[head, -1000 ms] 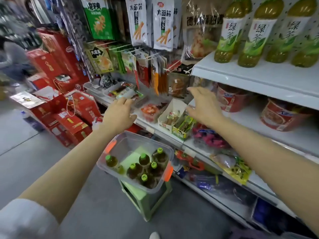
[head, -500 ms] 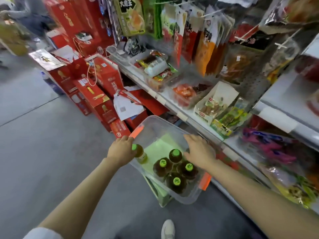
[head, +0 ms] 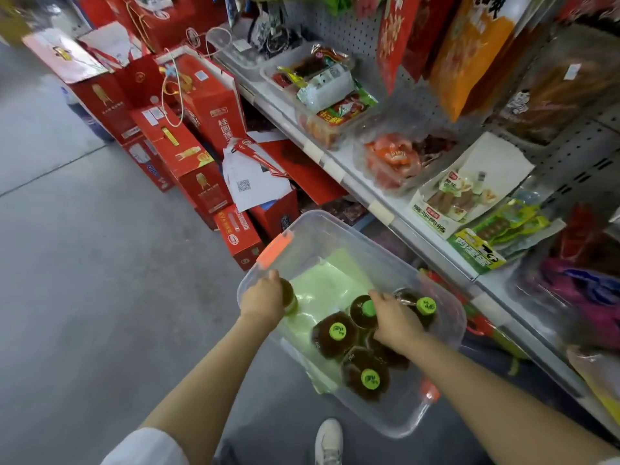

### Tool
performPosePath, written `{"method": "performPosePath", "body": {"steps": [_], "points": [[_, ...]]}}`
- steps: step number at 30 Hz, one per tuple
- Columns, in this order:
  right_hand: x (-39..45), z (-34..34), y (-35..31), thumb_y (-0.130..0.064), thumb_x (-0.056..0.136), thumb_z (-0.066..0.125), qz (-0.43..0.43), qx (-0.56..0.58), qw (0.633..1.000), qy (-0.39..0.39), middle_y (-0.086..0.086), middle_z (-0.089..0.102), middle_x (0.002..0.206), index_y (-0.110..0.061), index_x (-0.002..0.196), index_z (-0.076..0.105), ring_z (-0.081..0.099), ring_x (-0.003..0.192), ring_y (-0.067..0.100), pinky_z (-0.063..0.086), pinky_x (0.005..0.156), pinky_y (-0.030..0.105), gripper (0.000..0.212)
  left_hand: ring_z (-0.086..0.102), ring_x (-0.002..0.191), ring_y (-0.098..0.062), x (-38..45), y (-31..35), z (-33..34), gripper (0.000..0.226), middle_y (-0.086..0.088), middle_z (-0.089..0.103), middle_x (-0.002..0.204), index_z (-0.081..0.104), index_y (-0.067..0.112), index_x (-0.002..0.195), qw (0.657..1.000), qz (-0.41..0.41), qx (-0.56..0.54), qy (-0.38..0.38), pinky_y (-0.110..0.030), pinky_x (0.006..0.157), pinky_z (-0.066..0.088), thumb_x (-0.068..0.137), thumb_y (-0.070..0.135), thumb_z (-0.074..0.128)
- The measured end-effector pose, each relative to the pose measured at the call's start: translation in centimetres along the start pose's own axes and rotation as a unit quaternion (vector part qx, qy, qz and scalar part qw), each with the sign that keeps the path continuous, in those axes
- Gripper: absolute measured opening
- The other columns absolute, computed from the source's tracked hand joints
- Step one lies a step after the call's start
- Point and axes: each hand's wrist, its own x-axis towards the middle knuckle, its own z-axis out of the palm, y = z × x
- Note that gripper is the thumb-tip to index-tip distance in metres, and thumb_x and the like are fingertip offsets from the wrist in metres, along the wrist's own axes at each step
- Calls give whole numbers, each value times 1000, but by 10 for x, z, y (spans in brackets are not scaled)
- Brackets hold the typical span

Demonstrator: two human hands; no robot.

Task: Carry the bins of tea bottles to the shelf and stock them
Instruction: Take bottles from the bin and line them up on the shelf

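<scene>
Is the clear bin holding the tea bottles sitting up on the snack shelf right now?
No, the clear bin is below the shelf edge, out over the aisle floor, with both hands reaching into it.

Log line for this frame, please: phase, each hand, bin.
phase: picking bottles | left hand: grips lone bottle | right hand: on clustered bottle, grip unclear | bin: several bottles left

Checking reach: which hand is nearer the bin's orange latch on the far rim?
Left. The left hand sits just below the orange latch; the right hand is farther off, among the bottles.
</scene>
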Motion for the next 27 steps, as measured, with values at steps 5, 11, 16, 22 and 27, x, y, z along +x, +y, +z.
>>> {"method": "performPosePath", "body": {"steps": [5, 11, 16, 22, 27], "points": [[20, 11, -1, -5, 79, 72, -6, 58, 998, 31, 8, 57, 125, -17, 129, 39, 60, 110, 28, 52, 84, 34, 62, 63, 87, -26, 10, 13, 24, 52, -5, 64, 103, 40, 18, 111, 987, -48, -153, -6, -35, 64, 50, 76, 31, 76], [46, 16, -15, -20, 76, 80, 13, 212, 973, 92, 4, 53, 132, -22, 134, 41, 51, 125, 25, 49, 99, 39, 70, 62, 102, -30, 27, 31, 54, 73, -7, 57, 125, 33, 28, 135, 963, -48, -262, -27, -35, 75, 51, 76, 24, 76], [69, 30, -24, -13, 75, 78, 20, 245, 968, 57, -2, 50, 131, -34, 124, 26, 56, 117, 27, 55, 85, 48, 74, 62, 102, -28, 57, 41, 64, 68, -8, 57, 123, 34, 25, 129, 968, -11, -249, -9, -35, 76, 52, 77, 22, 77], [76, 27, -13, -9, 65, 85, 28, 390, 916, 88, -4, 58, 115, -33, 113, 36, 59, 110, 20, 54, 88, 38, 73, 59, 85, -19, 75, 44, 55, 62, -5, 62, 108, 37, 18, 117, 935, -6, -355, 4, -30, 65, 50, 73, 19, 82], [62, -20, -10, -4, 60, 86, 14, 500, 856, 132, -5, 57, 107, -27, 113, 38, 59, 101, 16, 53, 85, 32, 75, 65, 92, -17, 59, 39, 4, 65, 2, 65, 103, 45, 16, 112, 871, 31, -489, 25, -34, 76, 56, 65, 22, 89]]}}
